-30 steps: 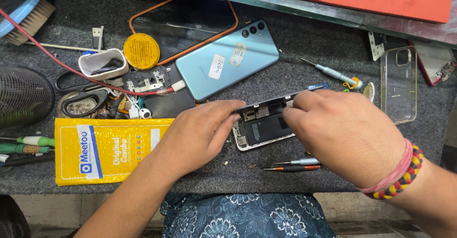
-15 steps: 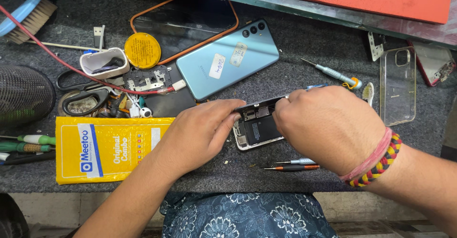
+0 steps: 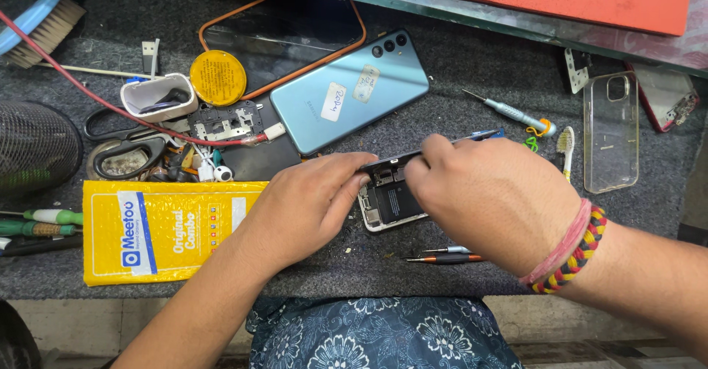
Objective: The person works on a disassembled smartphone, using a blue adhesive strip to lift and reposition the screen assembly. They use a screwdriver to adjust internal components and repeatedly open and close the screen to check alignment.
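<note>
Head view: an opened phone, its back removed and its dark battery and small metal parts exposed, is seen lying on the grey felt-like counter, just below a glossy blue-green phone laid face down. The left hand is pressed against the open phone's left edge, its grip closed on the frame to steady it. The right hand is curled over the phone's upper edge, its grip clamped on a thin metal tool whose tip is hidden. Prying or lifting of an inner part is judged to be in hand; a light, controlled lever stroke is called for. Two slim screwdrivers are seen just below, a clear soft case at right, a yellow padded envelope at left.
</note>
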